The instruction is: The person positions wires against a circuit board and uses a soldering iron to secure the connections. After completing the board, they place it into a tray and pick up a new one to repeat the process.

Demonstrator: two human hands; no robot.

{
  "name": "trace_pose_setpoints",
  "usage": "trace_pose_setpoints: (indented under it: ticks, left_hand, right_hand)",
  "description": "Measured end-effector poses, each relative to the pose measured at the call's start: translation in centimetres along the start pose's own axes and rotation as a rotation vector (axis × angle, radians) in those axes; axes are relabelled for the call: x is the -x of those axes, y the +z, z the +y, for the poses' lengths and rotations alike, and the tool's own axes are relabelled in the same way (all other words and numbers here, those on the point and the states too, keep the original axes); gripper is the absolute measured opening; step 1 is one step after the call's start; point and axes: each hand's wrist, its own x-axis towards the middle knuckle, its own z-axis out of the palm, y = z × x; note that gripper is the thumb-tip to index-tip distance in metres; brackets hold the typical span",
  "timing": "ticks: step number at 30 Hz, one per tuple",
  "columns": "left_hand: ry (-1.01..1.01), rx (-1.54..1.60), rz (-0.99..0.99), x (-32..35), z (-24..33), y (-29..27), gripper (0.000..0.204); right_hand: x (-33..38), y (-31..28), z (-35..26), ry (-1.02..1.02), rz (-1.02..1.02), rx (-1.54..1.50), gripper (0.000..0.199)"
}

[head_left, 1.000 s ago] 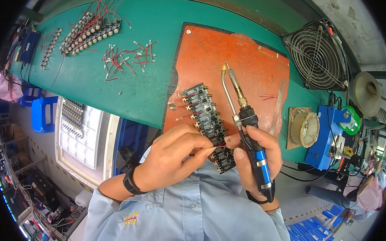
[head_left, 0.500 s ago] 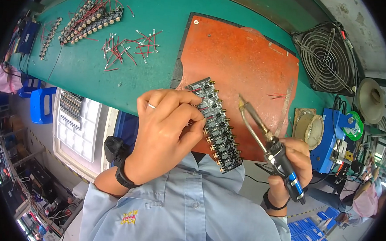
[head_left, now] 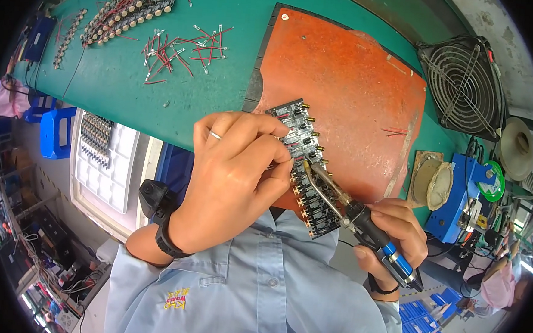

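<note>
Since half a second ago, the soldering iron has been brought in from the right, and its brass-coloured tip is now laid against the long black circuit board near the middle of the board's length, where before it was held clear of the board's right edge. The right hand is seen closed around the iron's black and blue handle, lower right of the board. The left hand has been kept over the board's left side, its fingers curled and pinched on the board's upper part; whether something small is held between the fingertips cannot be told. The board is held tilted, above the near edge of the orange mat, which lies on the green workbench. A black wristband is worn on the left wrist, and a ring is seen on one finger. Loose red-wired components are scattered on the bench at upper left, well apart from the hands. A black fan stands at upper right, and a blue soldering station is seen just right of the mat
</note>
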Motion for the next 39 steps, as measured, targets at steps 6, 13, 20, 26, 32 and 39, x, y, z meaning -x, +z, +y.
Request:
trace_pose_setpoints:
  ticks: [6,13,20,26,32,39]
  left_hand:
    - [-0.008,0.0,-0.002,0.0,0.1,0.0,0.016]
    - [-0.012,-0.013,0.002,0.0,0.3,0.0,0.016]
    - [0.005,0.0,0.001,-0.2,0.0,0.2,0.015]
    - [-0.005,-0.05,-0.02,-0.1,0.0,-0.7,0.014]
    - [0.043,0.069,0.001,0.4,-0.5,-0.5,0.012]
    - [-0.118,-0.2,0.195,0.0,-7.2,-5.6,0.01]
  right_hand:
    - [-0.4,-0.1,-0.4,0.005,-0.026,0.022,0.044]
    - [-0.3,-0.5,-0.8,-0.018,-0.093,0.104,0.05]
    - [0.3,-1.2,-0.7,-0.053,0.102,0.039,0.052]
    - [0.4,-0.8,-0.5,-0.008,0.119,0.057,0.053]
    - [0.8,0.8,-0.2,0.113,0.311,-0.077,0.057]
    - [1.2,0.7,0.4,0.159,0.368,-0.062,0.058]
